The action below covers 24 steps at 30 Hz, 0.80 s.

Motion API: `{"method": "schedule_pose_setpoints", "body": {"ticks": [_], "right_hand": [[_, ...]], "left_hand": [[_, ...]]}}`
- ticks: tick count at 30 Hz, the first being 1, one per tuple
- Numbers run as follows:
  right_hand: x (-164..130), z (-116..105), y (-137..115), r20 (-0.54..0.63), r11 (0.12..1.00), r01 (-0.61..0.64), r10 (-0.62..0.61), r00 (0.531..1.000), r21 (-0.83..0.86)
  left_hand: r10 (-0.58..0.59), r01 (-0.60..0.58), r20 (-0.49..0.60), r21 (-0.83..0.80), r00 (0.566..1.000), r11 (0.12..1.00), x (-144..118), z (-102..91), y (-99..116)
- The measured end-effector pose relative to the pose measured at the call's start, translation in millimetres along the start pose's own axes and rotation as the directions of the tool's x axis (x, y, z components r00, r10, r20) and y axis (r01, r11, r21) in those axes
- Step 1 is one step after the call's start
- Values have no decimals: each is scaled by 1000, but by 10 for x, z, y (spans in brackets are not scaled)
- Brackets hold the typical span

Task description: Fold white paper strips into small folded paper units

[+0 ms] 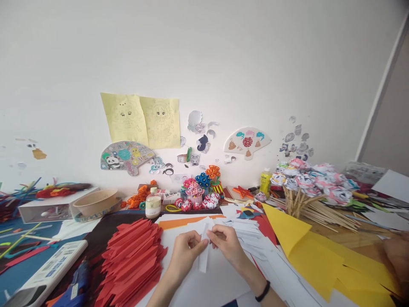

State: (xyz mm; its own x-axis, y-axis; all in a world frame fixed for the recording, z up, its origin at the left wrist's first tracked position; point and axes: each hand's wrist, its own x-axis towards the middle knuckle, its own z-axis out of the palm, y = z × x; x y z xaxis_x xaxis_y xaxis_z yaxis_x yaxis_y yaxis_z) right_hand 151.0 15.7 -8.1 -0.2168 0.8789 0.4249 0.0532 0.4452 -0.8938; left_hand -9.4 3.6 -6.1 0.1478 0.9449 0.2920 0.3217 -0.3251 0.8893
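Note:
A narrow folded strip of white paper [203, 256] is pinched between my two hands over the white sheets [212, 283]. My left hand [188, 247] closes thumb and fingers on its left side. On the other side, near its upper end, my right hand [226, 239] grips it with thumb and fingertips; a black band circles that wrist. To the left lies a big heap of folded red paper strips [132, 260]. Loose white strips [247, 234] are spread right of my hands. Fingers cover part of the held strip.
Yellow sheets [319, 256] lie at right, near a person's blurred hand [398, 251]. Wooden sticks [332, 213] and paper flowers [319, 181] stand behind. A white power strip [53, 273] and blue glue gun [76, 283] lie left. A small bottle [153, 204] stands toward the wall.

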Motion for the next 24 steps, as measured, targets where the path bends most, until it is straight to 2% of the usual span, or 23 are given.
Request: {"method": "schedule_pose_setpoints", "body": {"ticks": [6,10,14,20,24], "right_hand": [[-14,-21,-13,-57,1000,23,-24,998,-10],[-7,-20,7,-70,999,33,-33,997,-2],[0,-30,22,-114,999,42,-41,993,10],[4,-41,50,-159,998,55,-57,986,-19],[11,-65,57,-230,997,65,-70,971,-29]], "left_hand": [[-50,57,124,-55,991,997,-7,-5,3],[-33,32,59,15,998,999,1,18,-21],[-48,47,92,11,995,999,13,26,-35],[29,-32,21,137,999,990,-5,23,14],[16,-25,58,154,998,988,-19,28,47]]}}
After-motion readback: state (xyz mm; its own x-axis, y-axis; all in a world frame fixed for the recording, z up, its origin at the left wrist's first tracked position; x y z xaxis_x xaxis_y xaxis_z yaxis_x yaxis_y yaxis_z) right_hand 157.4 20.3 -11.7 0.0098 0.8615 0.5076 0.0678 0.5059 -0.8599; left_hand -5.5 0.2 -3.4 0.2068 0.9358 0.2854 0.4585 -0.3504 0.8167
